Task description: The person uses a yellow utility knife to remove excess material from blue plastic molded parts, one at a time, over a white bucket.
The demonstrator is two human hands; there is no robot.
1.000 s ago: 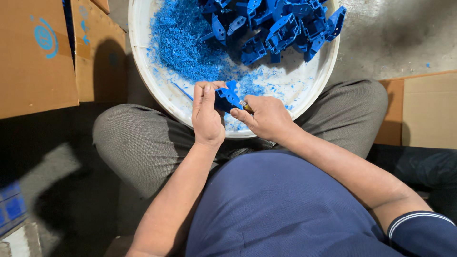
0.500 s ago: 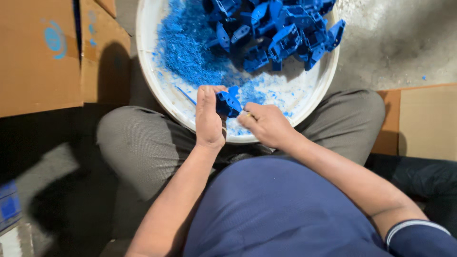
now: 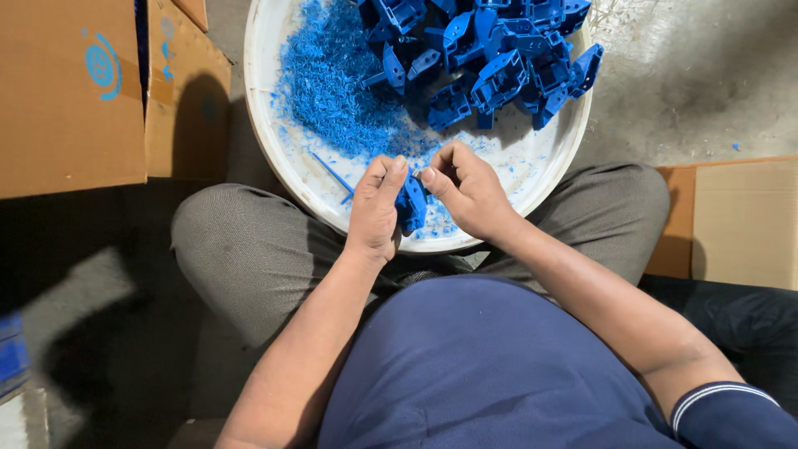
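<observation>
Sitting low on grey concrete floor (image 3: 706, 91), cardboard boxes (image 3: 75, 100) crowding the left. Gripping one blue plastic part (image 3: 411, 205) between left hand (image 3: 374, 212) and right hand (image 3: 465, 195), both closed on it, over white basin (image 3: 270, 158) rim; blue shavings (image 3: 328, 91) and piled parts (image 3: 490, 58) lying beyond.

I see my left hand (image 3: 374, 212) and right hand (image 3: 467, 193) pinching 1 small blue plastic part (image 3: 411, 206) between them over the white basin (image 3: 283, 170), with blue shavings (image 3: 328, 91), piled blue parts (image 3: 490, 54), cardboard boxes (image 3: 71, 100) at left.
</observation>
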